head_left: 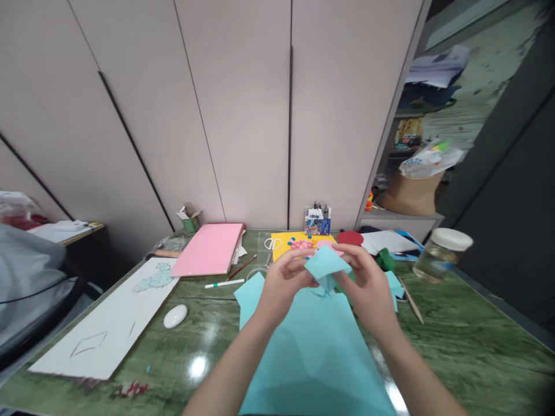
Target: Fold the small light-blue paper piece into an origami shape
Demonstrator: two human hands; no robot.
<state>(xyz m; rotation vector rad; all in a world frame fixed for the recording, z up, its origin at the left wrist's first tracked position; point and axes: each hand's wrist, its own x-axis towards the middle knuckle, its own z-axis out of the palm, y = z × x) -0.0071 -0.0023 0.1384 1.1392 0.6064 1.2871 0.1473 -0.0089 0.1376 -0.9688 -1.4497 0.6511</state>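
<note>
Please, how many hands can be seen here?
2: the left hand at the left side of the folded turquoise paper, and the right hand at its right side. The paper partly hides both.

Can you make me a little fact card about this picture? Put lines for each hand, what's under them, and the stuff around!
Left hand: holding the folded blue paper
Right hand: holding the other side of it
Under the hands: large blue sheet on a green table
To the left: white board with drawings, pink folder, white oval object
Farther back: scissors at the left edge of a yellow sheet
To the right: thin stick, white-lidded jar
</note>
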